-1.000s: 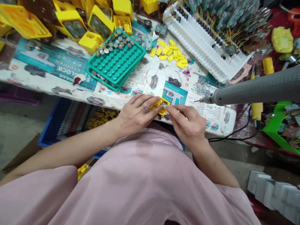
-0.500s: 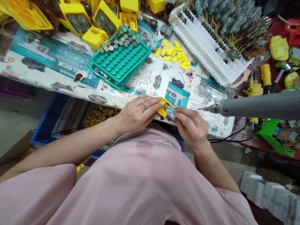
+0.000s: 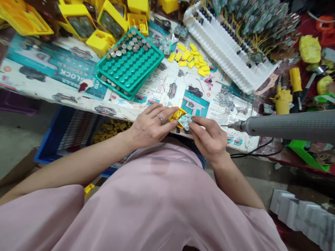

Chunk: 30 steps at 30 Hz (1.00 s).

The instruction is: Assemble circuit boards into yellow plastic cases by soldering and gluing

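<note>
My left hand (image 3: 151,123), with a ring on one finger, is closed around a small yellow plastic housing (image 3: 176,114) at the table's near edge. My right hand (image 3: 208,134) pinches a small grey-green circuit board (image 3: 185,121) that touches the housing's right side. Both hands meet just above my pink clothing. A grey electric screwdriver (image 3: 282,126) hangs level to the right of my right hand, its tip pointing left, held by neither hand.
A green tray (image 3: 129,64) with several button cells sits behind my left hand. Small yellow parts (image 3: 190,59), a screw pile (image 3: 225,97), a white rack (image 3: 230,52) of wired boards and yellow housings (image 3: 78,21) fill the table. A blue crate (image 3: 73,134) stands below.
The circuit board has come into view in my right hand and now lies against the yellow housing. The screwdriver sits lower and further right in the picture than a second ago.
</note>
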Each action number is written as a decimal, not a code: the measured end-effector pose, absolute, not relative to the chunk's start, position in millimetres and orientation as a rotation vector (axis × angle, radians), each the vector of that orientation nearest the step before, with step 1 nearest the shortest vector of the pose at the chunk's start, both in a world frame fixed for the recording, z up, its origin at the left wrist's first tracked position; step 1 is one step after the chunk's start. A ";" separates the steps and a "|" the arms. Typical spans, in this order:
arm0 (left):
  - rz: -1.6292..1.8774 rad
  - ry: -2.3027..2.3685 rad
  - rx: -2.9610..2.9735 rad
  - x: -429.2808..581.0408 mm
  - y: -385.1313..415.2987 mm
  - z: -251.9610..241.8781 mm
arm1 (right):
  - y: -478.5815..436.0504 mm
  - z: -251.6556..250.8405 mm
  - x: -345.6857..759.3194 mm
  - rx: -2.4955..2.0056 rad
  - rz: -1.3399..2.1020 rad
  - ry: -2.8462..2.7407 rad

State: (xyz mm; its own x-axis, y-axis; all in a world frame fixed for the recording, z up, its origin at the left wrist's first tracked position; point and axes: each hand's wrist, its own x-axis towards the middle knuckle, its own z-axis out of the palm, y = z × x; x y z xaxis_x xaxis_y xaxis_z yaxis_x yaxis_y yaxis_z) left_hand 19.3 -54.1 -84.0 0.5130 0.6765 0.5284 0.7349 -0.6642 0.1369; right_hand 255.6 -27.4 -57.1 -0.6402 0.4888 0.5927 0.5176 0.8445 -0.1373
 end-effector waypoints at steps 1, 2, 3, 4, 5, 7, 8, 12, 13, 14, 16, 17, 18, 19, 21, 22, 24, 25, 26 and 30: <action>-0.849 -1.245 -2.646 19.0 -54.3 -84.3 | -25.0 -58.0 254.0 -0.714 -0.064 -2.391; -0.847 -1.250 -2.651 18.5 -54.5 -84.8 | -22.7 -58.9 252.8 -0.697 -0.059 -2.400; -0.843 -1.253 -2.659 17.6 -54.5 -85.5 | -20.5 -59.6 252.1 -0.680 -0.046 -2.409; -0.844 -1.251 -2.674 16.5 -54.3 -86.2 | -18.5 -60.1 251.8 -0.665 -0.027 -2.417; -0.853 -1.248 -2.695 15.1 -53.8 -86.9 | -16.8 -60.3 251.9 -0.650 -0.010 -2.426; -0.900 -1.227 -2.741 11.6 -52.2 -87.8 | -14.1 -59.7 253.2 -0.627 0.004 -2.447; -0.940 -1.206 -2.752 9.8 -51.2 -87.9 | -13.1 -58.9 254.0 -0.618 0.004 -2.459; -1.152 -1.138 -2.706 5.3 -47.2 -86.6 | -11.2 -54.3 256.1 -0.574 0.022 -2.494; -1.188 -1.156 -2.699 5.3 -46.6 -86.2 | -11.1 -53.0 256.0 -0.561 0.021 -2.502; -1.206 -1.183 -2.703 5.6 -46.1 -85.9 | -10.9 -51.6 255.7 -0.547 0.015 -2.512; -1.207 -1.240 -2.728 7.0 -45.7 -85.5 | -10.6 -49.0 254.8 -0.513 -0.001 -2.541; -1.202 -1.261 -2.740 7.8 -45.7 -85.4 | -10.4 -47.9 254.5 -0.491 -0.010 -2.552; -1.209 -1.276 -2.742 8.5 -45.8 -85.1 | -10.1 -47.1 254.4 -0.472 -0.015 -2.564; -1.231 -1.283 -2.737 9.1 -45.8 -84.7 | -9.8 -46.5 254.5 -0.459 -0.020 -2.575; -1.271 -1.264 -2.732 10.0 -45.8 -83.7 | -9.4 -45.8 255.1 -0.457 -0.032 -2.595; -1.284 -1.247 -2.728 10.2 -45.6 -83.2 | -9.3 -45.7 255.3 -0.462 -0.033 -2.603; -1.291 -1.234 -2.716 10.7 -45.0 -82.4 | -9.4 -45.7 255.2 -0.474 -0.023 -2.613; -1.290 -1.235 -2.709 10.9 -44.6 -82.2 | -9.6 -45.7 254.6 -0.475 -0.016 -2.615; -1.287 -1.242 -2.701 11.1 -44.2 -82.2 | -9.8 -45.9 253.7 -0.476 -0.010 -2.617; -1.307 -1.172 -2.673 11.9 -42.8 -83.3 | -10.7 -46.7 247.5 -0.481 0.037 -2.599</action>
